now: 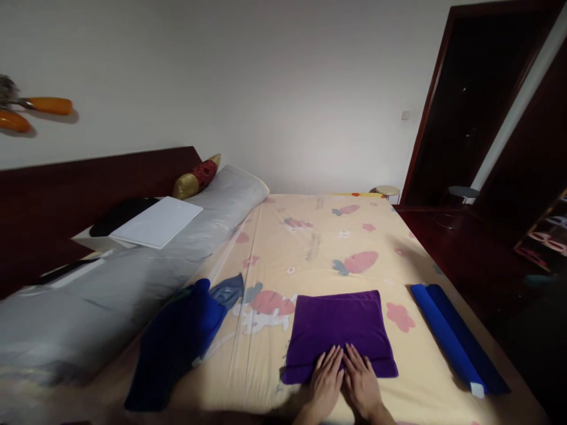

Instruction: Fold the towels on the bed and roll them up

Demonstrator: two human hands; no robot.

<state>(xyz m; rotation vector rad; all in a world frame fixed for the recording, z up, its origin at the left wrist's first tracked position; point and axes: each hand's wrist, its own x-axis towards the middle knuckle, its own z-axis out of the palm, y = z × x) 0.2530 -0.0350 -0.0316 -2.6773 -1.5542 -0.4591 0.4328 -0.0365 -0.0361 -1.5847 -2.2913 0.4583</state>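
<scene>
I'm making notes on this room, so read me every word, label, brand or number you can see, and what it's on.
None can be read.
Bedsheet: letter-like print in places, too small and blurred to read.
Grey-blue item: pale markings, too blurred to read.
White tag on the blue cloth: no lettering discernible.
Purple cloth: no text visible.

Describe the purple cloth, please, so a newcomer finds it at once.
On the bed, in the foreground, the left hand and right hand lie side by side. Beneath them is the flat cloth. It alone is purple; the crumpled fabric to its left and narrow fabric to its right are blue.
</scene>
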